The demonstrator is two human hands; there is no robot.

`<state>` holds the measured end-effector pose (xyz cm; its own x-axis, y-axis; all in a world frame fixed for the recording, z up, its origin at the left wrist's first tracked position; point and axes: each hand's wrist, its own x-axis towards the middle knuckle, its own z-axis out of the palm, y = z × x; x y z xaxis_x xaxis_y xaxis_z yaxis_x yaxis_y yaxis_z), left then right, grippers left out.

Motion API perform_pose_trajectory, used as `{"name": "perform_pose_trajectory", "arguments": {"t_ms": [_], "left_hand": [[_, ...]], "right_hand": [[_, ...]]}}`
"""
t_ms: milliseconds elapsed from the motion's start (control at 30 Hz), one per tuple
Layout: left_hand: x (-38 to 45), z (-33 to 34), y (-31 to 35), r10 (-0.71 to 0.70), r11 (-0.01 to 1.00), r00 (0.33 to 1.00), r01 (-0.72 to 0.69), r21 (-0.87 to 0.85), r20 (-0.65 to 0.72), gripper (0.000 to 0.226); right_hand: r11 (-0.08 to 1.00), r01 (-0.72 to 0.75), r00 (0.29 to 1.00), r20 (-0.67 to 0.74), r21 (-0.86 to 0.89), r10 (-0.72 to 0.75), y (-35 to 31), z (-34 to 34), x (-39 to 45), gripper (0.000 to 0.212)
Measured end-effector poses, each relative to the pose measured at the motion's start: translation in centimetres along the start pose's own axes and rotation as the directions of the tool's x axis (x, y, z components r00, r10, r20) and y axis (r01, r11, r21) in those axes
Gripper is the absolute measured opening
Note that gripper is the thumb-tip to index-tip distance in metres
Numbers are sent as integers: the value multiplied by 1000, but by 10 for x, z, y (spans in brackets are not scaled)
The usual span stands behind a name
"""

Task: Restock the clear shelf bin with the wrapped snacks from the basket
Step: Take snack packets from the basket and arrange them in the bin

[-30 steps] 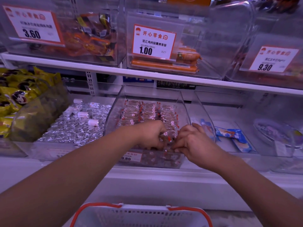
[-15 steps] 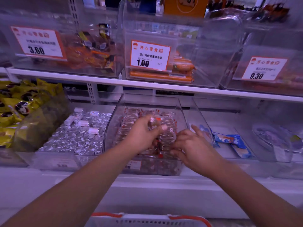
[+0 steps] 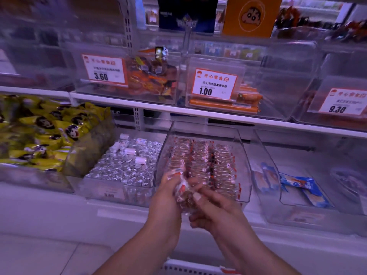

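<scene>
A clear shelf bin on the lower shelf holds rows of small red-and-clear wrapped snacks. Just in front of its near wall, my left hand and my right hand grip a bunch of the same wrapped snacks between them. My left fingers curl round the bunch from the left, and my right thumb presses on it from the right. The rim of the white basket with red handles shows at the bottom edge, below my forearms.
Left of the bin lies a tray of silver foil sweets, and farther left a bin of yellow packets. A clear bin with blue packets stands to the right. The upper shelf carries clear bins with price cards.
Both hands have pulled back out of the bin toward me and now hold a bunch of snacks together in front of it. The camera has tilted up and leftward.
</scene>
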<state>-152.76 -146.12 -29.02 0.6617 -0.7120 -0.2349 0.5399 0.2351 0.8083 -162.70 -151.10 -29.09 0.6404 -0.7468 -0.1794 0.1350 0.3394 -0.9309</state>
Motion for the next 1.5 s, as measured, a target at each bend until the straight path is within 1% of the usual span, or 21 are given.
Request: {"name": "perform_pose_trajectory", "arguments": {"t_ms": [67,133,300,367,400,500,567,667,733,800,900,967,1000,1067,1100,1167,1233,1333,1400,1433,1500], "left_hand": [[-5,-9,0,-47,997,999,47,-54,-9,49],[-9,-13,-2,-49,998,998,48,-33,-26,56],[-13,-29,7,95,995,995,-93,39,-32,36],[-16,-33,17,159,987,987,-159,-36,-17,36],[-16,-35,24,177,981,983,-180,-72,-43,33],[-9,-40,36,193,981,965,-196,5,-178,36],[-2,-45,44,239,971,940,-233,57,-243,28],[5,-52,50,308,949,907,-315,23,-288,17],[10,-52,52,379,923,883,-382,45,-277,20],[15,-51,52,457,889,855,-430,157,-246,26],[26,-53,49,563,780,826,-538,320,16,33],[34,-58,50,563,646,789,-605,466,245,36],[40,-62,51,557,538,767,-625,565,319,36],[54,-69,52,554,217,722,-605,766,414,42],[59,-72,51,531,76,725,-556,828,439,46],[67,-77,47,440,-83,787,-443,892,432,51],[73,-82,42,358,-85,832,-424,902,425,54],[78,-90,39,366,-7,810,-489,872,458,49],[81,-94,41,361,23,802,-518,855,476,50],[81,-95,42,350,44,807,-522,852,476,51],[82,-99,41,330,64,816,-520,851,474,53]], "right_hand": [[1000,-24,998,61,4,24,4,9,-2,17],[998,-56,995,83,1,56,10,20,0,20],[991,-23,997,76,-131,33,16,44,4,20],[984,55,996,80,-172,-41,17,48,3,44],[974,104,992,88,-203,-88,17,52,2,47],[887,204,978,117,-415,-170,19,67,7,37],[810,289,956,196,-510,-218,19,81,15,32],[693,379,922,314,-614,-226,23,98,21,28],[680,402,908,364,-613,-208,23,101,25,22],[742,379,907,382,-553,-178,17,97,29,21],[750,420,888,399,-510,-226,-8,76,39,20],[670,443,895,341,-595,-288,-26,57,61,17],[610,442,896,287,-658,-339,-35,47,78,20],[481,414,880,205,-773,-429,-49,30,120,26],[400,388,874,194,-830,-445,-54,23,142,28],[212,353,865,232,-912,-445,-57,12,191,33],[46,330,849,275,-943,-450,-54,7,234,38],[-32,367,837,346,-930,-424,-40,11,277,32],[-149,397,831,424,-906,-360,-29,11,291,27],[-203,410,819,457,-889,-347,-23,9,294,28],[-228,410,797,468,-883,-381,-16,3,295,35]]}}
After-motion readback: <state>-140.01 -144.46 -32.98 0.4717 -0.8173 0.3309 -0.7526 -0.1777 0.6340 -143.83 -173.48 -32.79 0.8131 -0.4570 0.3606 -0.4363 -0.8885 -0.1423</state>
